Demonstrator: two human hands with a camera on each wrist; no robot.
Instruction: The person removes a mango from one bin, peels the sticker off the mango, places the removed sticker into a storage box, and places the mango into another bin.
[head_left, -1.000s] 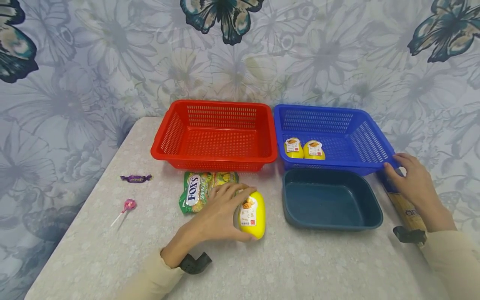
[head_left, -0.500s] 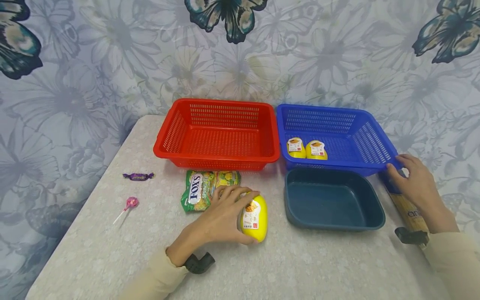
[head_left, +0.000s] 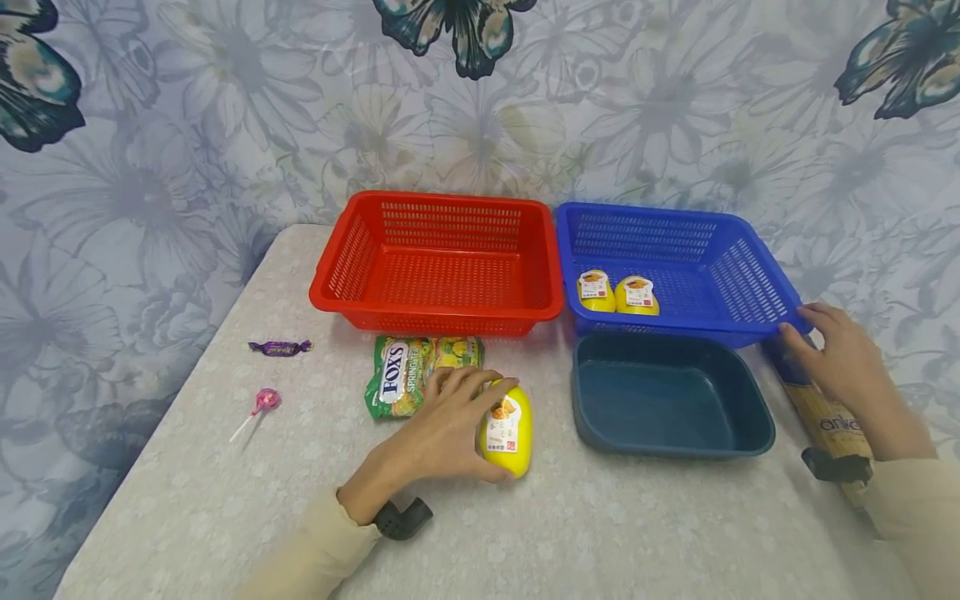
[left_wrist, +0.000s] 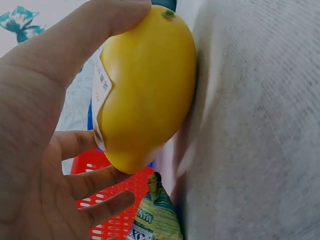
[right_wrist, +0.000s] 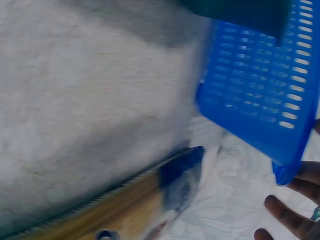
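Note:
My left hand point(head_left: 442, 433) spans a yellow mango-shaped item point(head_left: 508, 433) bearing a white label, thumb at its near end and fingers at its far end. The left wrist view shows a small green stem mark on this yellow mango point(left_wrist: 150, 85), which appears to rest on the cloth. My right hand point(head_left: 843, 358) holds the front right corner of a blue basket point(head_left: 675, 325) between thumb and fingers. Two similar yellow mangoes point(head_left: 637, 296) lie in that basket's front left corner. A green Fox's candy bag point(head_left: 393, 379) lies just behind my left hand, partly covered by it.
A red basket point(head_left: 442, 321) stands left of the blue one. In front of the blue basket sits a dark teal tub point(head_left: 675, 408). A purple wrapped candy point(head_left: 280, 348) and a pink lollipop point(head_left: 266, 400) lie at left. A pasta packet point(head_left: 832, 421) lies under my right arm.
The head view has shifted slightly. Both hands keep nearly the same places, the left at the yellow mango and the right at the blue basket's corner.

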